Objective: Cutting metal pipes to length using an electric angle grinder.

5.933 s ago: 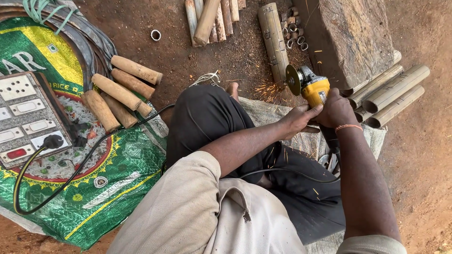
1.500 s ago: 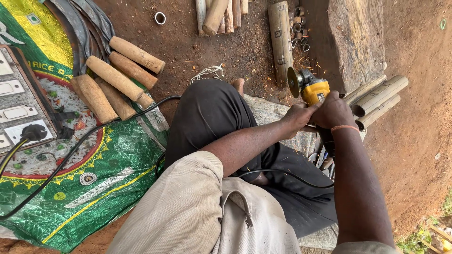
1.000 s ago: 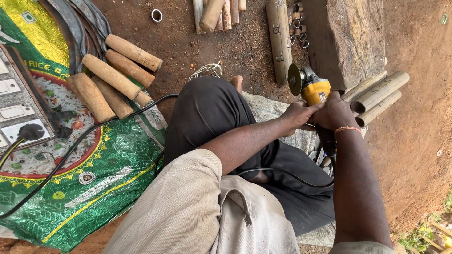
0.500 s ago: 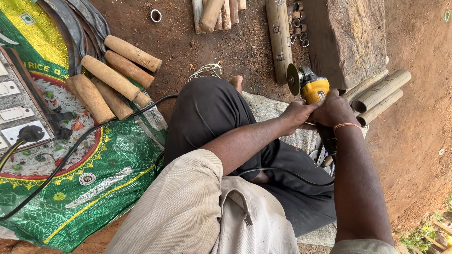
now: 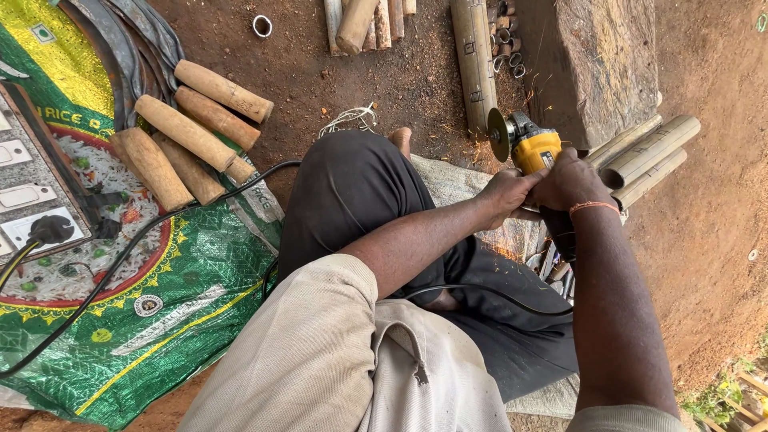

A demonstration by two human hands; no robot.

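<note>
Head view: grinding under way, sparks flying. Right hand (image 5: 570, 182) wrapped tight around the yellow grinder (image 5: 532, 148), left hand (image 5: 506, 192) closed beside it, gripping something unclear underneath. Disc (image 5: 499, 134) just beside a long bamboo pole (image 5: 474, 60). Next, probably, steady pressure and firm grip.

We see a glossy yellow plastic grinder (image 5: 534, 149) with a metal disc (image 5: 499, 134); beside it lie matt, smooth bamboo lengths (image 5: 650, 152), farther off rough wooden pegs (image 5: 192, 136) on a shiny woven plastic sack (image 5: 160, 312).
</note>
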